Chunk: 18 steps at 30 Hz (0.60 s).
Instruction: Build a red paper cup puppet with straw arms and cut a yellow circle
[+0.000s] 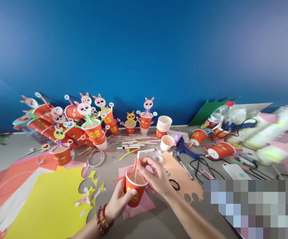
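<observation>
An orange-red paper cup (pixel 142 192) with yellow print and a white rim stands upright in my left hand (pixel 119 199), whose fingers are wrapped around its side. A pale straw (pixel 138 154) rises from inside the cup, with bent red straws (pixel 135 164) beside it. More red strips stick out from the cup's left and right sides. My right hand (pixel 156 174) is above the rim, thumb and fingers pinched on the straws; exactly which of them it grips is partly hidden. Under the cup lies a sheet of pink paper (pixel 146 204).
Finished cups with rabbit heads (pixel 84 109) crowd the left back. Yellow paper (pixel 41 202) with cut-outs covers the left front. A stack of cups (pixel 164 124), a blue glue gun (pixel 187 149), orange paper (pixel 183 176), black cables and a white phone (pixel 237 172) are to the right.
</observation>
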Motion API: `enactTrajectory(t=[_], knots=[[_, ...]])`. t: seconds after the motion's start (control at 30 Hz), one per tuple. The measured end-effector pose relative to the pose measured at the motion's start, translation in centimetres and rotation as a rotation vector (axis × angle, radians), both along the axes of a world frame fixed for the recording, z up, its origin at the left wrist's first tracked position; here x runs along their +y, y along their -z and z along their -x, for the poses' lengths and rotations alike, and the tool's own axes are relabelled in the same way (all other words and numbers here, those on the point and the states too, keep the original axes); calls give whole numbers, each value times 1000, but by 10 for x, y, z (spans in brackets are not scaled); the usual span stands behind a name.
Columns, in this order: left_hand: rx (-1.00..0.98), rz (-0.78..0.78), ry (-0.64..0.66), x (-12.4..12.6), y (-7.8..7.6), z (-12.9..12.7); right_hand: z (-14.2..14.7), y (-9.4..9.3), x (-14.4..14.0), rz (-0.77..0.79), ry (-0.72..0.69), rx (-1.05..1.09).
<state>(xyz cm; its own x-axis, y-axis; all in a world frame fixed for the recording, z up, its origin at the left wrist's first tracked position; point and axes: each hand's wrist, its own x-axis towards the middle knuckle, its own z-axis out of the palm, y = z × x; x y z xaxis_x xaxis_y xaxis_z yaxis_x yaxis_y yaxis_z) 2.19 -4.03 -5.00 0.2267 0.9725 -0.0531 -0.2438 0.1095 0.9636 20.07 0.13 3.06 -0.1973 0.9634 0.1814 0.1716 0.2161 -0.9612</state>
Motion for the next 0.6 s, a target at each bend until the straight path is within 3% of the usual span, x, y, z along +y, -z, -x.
enactTrajectory(t=[0.23, 0.6], knots=[[-78, 12, 51, -2, 2, -2, 3, 9, 3, 68, -13, 86], [-55, 16, 83, 0, -11, -5, 6, 15, 5, 238, -21, 327]])
